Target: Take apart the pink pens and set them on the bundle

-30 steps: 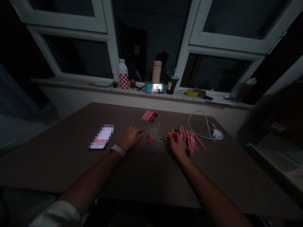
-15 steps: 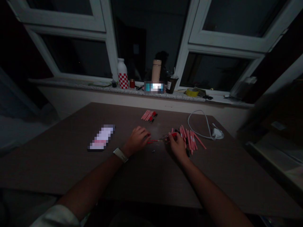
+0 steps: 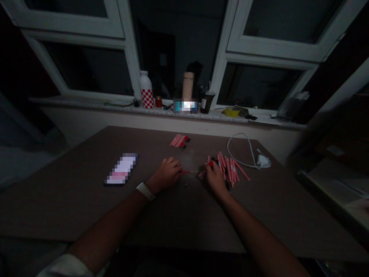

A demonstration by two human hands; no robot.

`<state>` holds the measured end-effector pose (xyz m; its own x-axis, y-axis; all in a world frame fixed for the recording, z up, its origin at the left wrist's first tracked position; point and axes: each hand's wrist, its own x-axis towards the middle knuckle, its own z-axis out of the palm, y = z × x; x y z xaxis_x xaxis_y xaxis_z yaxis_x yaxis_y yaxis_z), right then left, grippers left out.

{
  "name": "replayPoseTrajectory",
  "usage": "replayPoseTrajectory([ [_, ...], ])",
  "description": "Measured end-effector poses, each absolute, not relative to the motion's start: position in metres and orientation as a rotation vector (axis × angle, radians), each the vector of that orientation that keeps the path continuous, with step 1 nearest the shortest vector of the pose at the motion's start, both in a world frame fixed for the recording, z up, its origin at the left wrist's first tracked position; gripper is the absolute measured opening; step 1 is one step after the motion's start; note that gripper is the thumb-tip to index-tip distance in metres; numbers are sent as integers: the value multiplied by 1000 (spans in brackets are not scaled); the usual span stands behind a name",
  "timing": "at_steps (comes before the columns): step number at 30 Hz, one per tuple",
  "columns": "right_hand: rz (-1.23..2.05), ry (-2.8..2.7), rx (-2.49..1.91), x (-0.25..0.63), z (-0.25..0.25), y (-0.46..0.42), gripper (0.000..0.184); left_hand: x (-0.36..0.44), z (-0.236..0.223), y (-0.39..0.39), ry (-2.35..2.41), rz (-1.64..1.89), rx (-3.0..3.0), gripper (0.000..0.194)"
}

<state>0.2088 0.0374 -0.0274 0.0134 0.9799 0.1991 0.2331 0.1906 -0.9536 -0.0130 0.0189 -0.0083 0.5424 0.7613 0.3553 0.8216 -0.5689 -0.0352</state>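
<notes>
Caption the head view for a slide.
Left hand and right hand flank a thin red rod at a brown table.

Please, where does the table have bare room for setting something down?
Bare: between the forearms, nearer the body; between the smartphone and the small far pink-stick bundle. Crowded: around the right hand, beside the larger pink-stick bundle.

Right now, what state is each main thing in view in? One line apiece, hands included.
Left hand: curled at the red rod, grip unclear
Right hand: curled by a red piece, grip unclear
Red rod: lying crosswise
Phone: flat, screen lit
Larger pink stick pile: loose, fanned
Smaller pink stick pile: side by side
White cable: looped
Checkered bottle: upright
Beige flask: upright
Dark cup: upright
</notes>
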Motion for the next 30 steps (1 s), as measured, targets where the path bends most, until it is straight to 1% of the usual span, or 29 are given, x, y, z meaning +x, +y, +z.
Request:
replayPoseTrajectory([
  [2,895,-1549,-1232,210,-25,35,20,-13,-9,19,-1334,-416,-2577,16],
  [6,630,-1944,-1221,211,-30,34,20,-13,-10,20,-1334,-369,-2570,15],
  [9,474,-2186,-1196,209,-38,33,12,-12,-11,20,-1343,-356,-2564,15],
  [15,288,-2308,-1305,204,-44,29,12,-7,-10,18,-1364,-485,-2572,15],
  [22,244,-2348,-1318,202,-43,28,11,-5,-11,18,-1350,-580,-2643,15],
  [30,447,-2157,-1219,205,-43,34,17,-5,-10,18,-1353,-663,-2668,19],
])
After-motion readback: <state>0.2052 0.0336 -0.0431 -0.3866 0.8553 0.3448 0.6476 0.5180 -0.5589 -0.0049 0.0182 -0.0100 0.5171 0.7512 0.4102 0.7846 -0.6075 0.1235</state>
